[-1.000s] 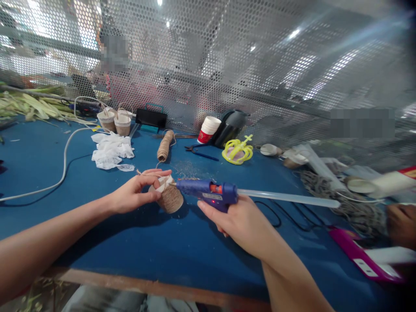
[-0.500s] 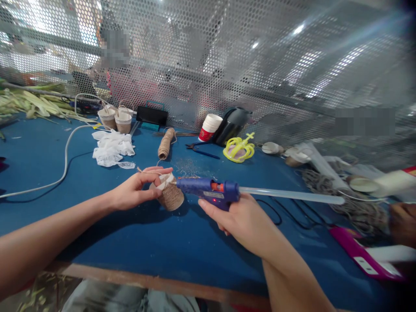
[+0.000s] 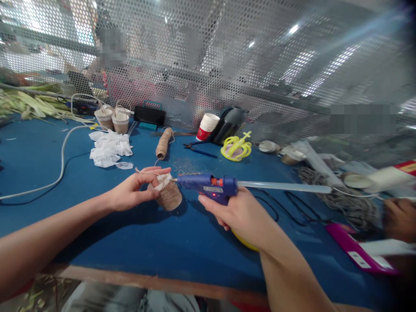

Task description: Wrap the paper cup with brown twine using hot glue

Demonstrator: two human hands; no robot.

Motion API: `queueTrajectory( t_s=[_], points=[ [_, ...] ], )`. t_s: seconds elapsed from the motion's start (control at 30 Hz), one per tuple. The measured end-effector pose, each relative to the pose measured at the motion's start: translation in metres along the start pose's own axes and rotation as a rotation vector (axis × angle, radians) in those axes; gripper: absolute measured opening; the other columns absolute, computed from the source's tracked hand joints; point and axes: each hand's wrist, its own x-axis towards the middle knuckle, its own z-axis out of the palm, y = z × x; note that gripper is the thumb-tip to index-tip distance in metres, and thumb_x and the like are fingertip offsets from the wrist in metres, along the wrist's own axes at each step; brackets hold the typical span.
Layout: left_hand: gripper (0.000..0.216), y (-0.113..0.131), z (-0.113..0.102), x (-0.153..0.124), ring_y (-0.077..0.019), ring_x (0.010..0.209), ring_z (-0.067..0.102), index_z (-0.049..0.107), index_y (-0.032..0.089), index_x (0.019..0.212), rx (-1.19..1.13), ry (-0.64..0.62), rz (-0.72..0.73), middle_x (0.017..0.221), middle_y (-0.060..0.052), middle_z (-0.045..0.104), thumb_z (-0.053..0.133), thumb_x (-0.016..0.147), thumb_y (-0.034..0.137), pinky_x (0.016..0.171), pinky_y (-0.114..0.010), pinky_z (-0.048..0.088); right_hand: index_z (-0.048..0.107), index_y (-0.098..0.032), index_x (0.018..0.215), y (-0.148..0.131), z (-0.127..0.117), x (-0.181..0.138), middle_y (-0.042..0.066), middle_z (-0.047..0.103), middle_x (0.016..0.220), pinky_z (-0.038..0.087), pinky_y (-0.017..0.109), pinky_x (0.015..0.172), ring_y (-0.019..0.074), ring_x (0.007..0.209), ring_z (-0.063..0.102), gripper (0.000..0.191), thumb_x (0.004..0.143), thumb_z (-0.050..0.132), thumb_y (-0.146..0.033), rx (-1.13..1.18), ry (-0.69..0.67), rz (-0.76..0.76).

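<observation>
My left hand (image 3: 138, 190) pinches a small paper cup wrapped in brown twine (image 3: 167, 196), tilted on the blue table (image 3: 136, 242). A thin twine strand runs over my fingers. My right hand (image 3: 238, 214) grips a blue hot glue gun (image 3: 209, 185), its nozzle tip touching the cup's white upper part. A long clear glue stick (image 3: 282, 186) juts out of the gun's back to the right.
A twine spool (image 3: 163, 144), white plastic scraps (image 3: 109, 148), two wrapped cups (image 3: 112, 120), a white cable (image 3: 58, 173), pliers (image 3: 199, 151), a yellow crown (image 3: 236, 148), stacked paper cups (image 3: 207, 127) and a dark kettle (image 3: 230, 125) lie behind. Another person's hand (image 3: 398, 220) and a pink case (image 3: 354, 253) sit right. Mesh screen at back.
The glue gun has shifted slightly up and left, staying at the cup. My left hand keeps its hold. A yellow object now shows under my right wrist.
</observation>
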Motion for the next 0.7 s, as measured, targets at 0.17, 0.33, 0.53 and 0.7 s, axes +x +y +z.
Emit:
queueTrajectory(
  t_s=[0.17, 0.33, 0.53, 0.7],
  points=[
    [0.019, -0.0007, -0.0003, -0.0006, -0.0262, 0.131, 0.03, 0.051, 0.017, 0.069, -0.011, 0.01, -0.004, 0.137, -0.011, 0.044, 0.055, 0.079, 0.033, 0.106, -0.046, 0.022, 0.042, -0.02, 0.048, 0.0025, -0.0002, 0.0024, -0.006, 0.043, 0.033, 0.04, 0.019, 0.035, 0.0079, 0.03, 0.044, 0.032, 0.075, 0.055, -0.03, -0.007, 0.013, 0.019],
    [0.018, -0.0007, -0.0004, -0.0007, -0.0263, 0.132, 0.029, 0.051, 0.017, 0.069, 0.001, -0.002, -0.002, 0.138, -0.013, 0.042, 0.053, 0.08, 0.031, 0.106, -0.046, 0.022, 0.042, -0.02, 0.047, 0.0012, -0.0013, 0.0023, -0.006, 0.044, 0.033, 0.041, 0.018, 0.034, 0.0079, 0.031, 0.044, 0.033, 0.075, 0.055, -0.03, -0.014, 0.005, 0.006],
    [0.017, -0.0006, -0.0004, 0.0, -0.0259, 0.132, 0.029, 0.05, 0.017, 0.069, 0.007, -0.004, -0.002, 0.138, -0.012, 0.042, 0.053, 0.08, 0.03, 0.106, -0.046, 0.022, 0.044, -0.02, 0.048, -0.0007, -0.0003, -0.0012, -0.006, 0.044, 0.033, 0.04, 0.018, 0.034, 0.0079, 0.03, 0.045, 0.03, 0.075, 0.054, -0.03, 0.002, -0.009, -0.04],
    [0.018, -0.0009, 0.0, -0.001, -0.0266, 0.132, 0.03, 0.05, 0.017, 0.069, -0.004, 0.007, -0.007, 0.137, -0.013, 0.042, 0.054, 0.079, 0.031, 0.106, -0.046, 0.022, 0.045, -0.02, 0.049, 0.0006, 0.0001, -0.0001, -0.006, 0.044, 0.033, 0.04, 0.019, 0.034, 0.0082, 0.03, 0.044, 0.03, 0.075, 0.055, -0.031, 0.003, 0.021, -0.006]
  ],
)
